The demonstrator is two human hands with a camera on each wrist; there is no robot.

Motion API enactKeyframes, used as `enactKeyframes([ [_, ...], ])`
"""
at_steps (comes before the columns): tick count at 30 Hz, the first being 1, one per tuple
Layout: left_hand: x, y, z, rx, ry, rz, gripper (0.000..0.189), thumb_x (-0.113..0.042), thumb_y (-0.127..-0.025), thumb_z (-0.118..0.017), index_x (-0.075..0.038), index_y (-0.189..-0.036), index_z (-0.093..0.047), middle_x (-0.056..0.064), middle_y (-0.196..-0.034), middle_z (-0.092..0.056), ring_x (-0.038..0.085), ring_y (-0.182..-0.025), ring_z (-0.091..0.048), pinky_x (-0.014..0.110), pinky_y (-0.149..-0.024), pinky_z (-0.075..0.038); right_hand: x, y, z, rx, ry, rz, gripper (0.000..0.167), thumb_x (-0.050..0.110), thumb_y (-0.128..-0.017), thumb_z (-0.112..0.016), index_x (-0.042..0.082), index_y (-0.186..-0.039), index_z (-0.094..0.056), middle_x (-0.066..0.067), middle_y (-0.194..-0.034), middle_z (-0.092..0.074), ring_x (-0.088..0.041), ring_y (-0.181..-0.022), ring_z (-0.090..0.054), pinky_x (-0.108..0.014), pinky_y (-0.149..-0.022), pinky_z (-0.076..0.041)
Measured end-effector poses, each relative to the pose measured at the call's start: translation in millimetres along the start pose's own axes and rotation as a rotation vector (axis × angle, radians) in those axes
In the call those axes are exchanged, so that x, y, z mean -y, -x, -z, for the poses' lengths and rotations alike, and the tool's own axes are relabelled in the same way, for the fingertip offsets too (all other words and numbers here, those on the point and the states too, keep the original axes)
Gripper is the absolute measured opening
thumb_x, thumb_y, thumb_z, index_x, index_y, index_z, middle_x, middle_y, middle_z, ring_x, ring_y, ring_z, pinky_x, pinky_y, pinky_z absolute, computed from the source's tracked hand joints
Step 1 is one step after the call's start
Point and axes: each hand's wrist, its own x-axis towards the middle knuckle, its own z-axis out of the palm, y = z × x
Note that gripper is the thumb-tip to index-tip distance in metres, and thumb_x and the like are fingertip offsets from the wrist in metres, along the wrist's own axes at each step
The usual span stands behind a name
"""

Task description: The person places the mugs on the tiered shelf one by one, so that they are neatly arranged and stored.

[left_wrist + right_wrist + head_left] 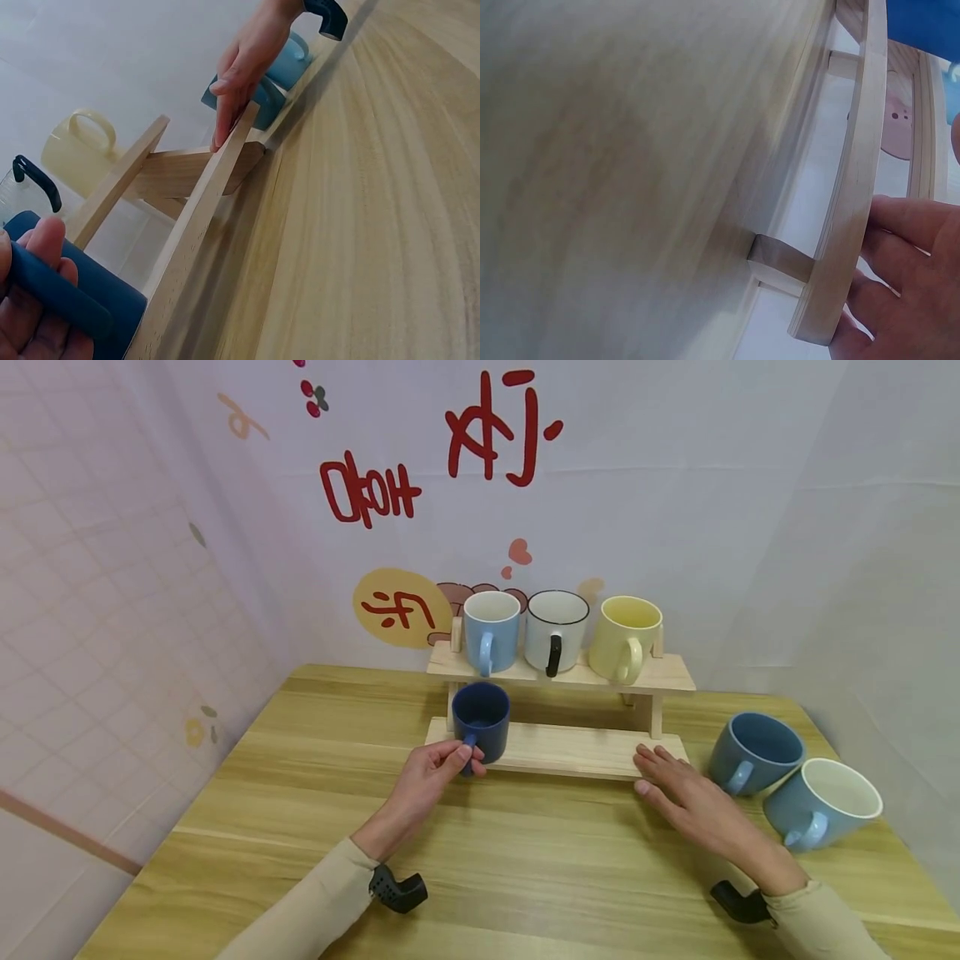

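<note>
Handle point(60, 296): left hand point(431, 777) pinches it, thumb against fingers; likely chosen to keep rim and base free.
Navy mug point(491, 735): upright, left end of lower shelf point(570, 750); base on plank or just above, can't tell from here. Nothing seen inside.
Right hand point(693, 797): fingers straight, not gripping, touching lower shelf's right end; probably steadying the stand.
Upper shelf point(677, 673): three mugs in a row, left to right: light blue mug point(505, 639), white mug point(537, 639) with black rim and handle, yellow mug point(610, 639). Handles roughly face the person, presumably for easy grabbing. No contents visible; inner bottoms hidden.
Worktop point(525, 860): carries the stand, plus two mugs right of it, slate-blue mug point(753, 750) and pale-blue mug point(795, 806) with white inside, side by side; touching or not, can't tell. Both near right hand, handles toward person, no contents seen.
</note>
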Motion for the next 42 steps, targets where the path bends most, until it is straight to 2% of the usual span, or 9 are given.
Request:
enactKeyframes([
  [8,-1.7,-6.8,-0.5,-0.003,0.006,-0.020,0.039,-0.034,-0.109,-0.056,0.000,-0.114,-0.073,0.010,-0.102,-0.077,0.022,-0.127,-0.057,0.048,-0.115,-0.036,1.5,-1.5,1.9,-0.004,0.002,0.004,0.054,0.034,-0.109,-0.055,-0.001,-0.150,-0.052,-0.020,-0.160,-0.042,-0.047,-0.149,-0.032,-0.053,-0.122,-0.024],
  [14,-1.4,-10.8,-1.1,0.006,0.033,-0.027,0.038,-0.034,-0.109,-0.056,-0.002,-0.119,-0.072,0.011,-0.106,-0.078,0.022,-0.128,-0.059,0.049,-0.118,-0.034,1.4,-3.1,2.6,-0.005,0.011,0.005,0.055,0.035,-0.109,-0.055,0.000,-0.151,-0.051,-0.019,-0.161,-0.042,-0.046,-0.149,-0.032,-0.054,-0.122,-0.024],
  [20,-0.3,-12.7,-1.2,-0.004,0.001,-0.042,0.035,-0.030,-0.109,-0.055,-0.002,-0.121,-0.073,0.009,-0.108,-0.078,0.022,-0.129,-0.060,0.050,-0.116,-0.037,2.1,-2.7,2.1,0.008,-0.001,-0.004,0.055,0.035,-0.109,-0.055,-0.001,-0.151,-0.051,-0.020,-0.161,-0.041,-0.047,-0.150,-0.030,-0.057,-0.121,-0.024],
  [27,3.7,-12.8,-2.1,-0.017,-0.131,-0.114,0.036,-0.029,-0.111,-0.051,-0.002,-0.118,-0.073,0.007,-0.110,-0.077,0.025,-0.123,-0.063,0.048,-0.107,-0.047,1.9,-0.3,0.1,0.002,-0.002,-0.007,0.055,0.035,-0.109,-0.055,-0.001,-0.150,-0.052,-0.020,-0.161,-0.041,-0.047,-0.150,-0.031,-0.059,-0.120,-0.025],
  [31,5.5,-6.7,1.9,-0.020,-0.201,-0.138,0.037,-0.032,-0.111,-0.050,-0.005,-0.121,-0.073,0.006,-0.116,-0.076,0.025,-0.122,-0.064,0.047,-0.105,-0.049,1.5,0.1,-0.8,0.007,0.002,-0.007,0.055,0.035,-0.109,-0.056,-0.001,-0.150,-0.052,-0.020,-0.160,-0.042,-0.048,-0.149,-0.032,-0.062,-0.118,-0.027],
  [36,7.7,4.8,15.9,-0.009,-0.303,-0.171,0.039,-0.031,-0.110,-0.053,-0.008,-0.139,-0.065,0.009,-0.135,-0.068,0.027,-0.125,-0.064,0.051,-0.104,-0.051,0.8,-0.1,0.0,0.013,0.007,-0.009,0.055,0.035,-0.108,-0.056,0.000,-0.150,-0.052,-0.020,-0.160,-0.042,-0.048,-0.148,-0.032,-0.063,-0.117,-0.027],
  [39,10.4,5.9,27.3,0.003,-0.379,-0.232,0.041,-0.031,-0.109,-0.055,-0.009,-0.143,-0.062,0.010,-0.139,-0.065,0.029,-0.126,-0.063,0.053,-0.104,-0.051,0.6,-0.5,1.1,0.020,0.005,-0.012,0.055,0.036,-0.109,-0.055,0.000,-0.151,-0.051,-0.020,-0.160,-0.042,-0.048,-0.149,-0.032,-0.063,-0.117,-0.027],
  [42,14.3,4.2,40.7,0.007,-0.519,-0.312,0.043,-0.032,-0.109,-0.054,-0.009,-0.145,-0.060,0.011,-0.142,-0.063,0.032,-0.127,-0.062,0.058,-0.104,-0.050,1.2,-1.3,1.7,0.020,0.007,-0.010,0.055,0.036,-0.109,-0.055,0.000,-0.151,-0.052,-0.020,-0.160,-0.042,-0.048,-0.149,-0.032,-0.063,-0.117,-0.027],
])
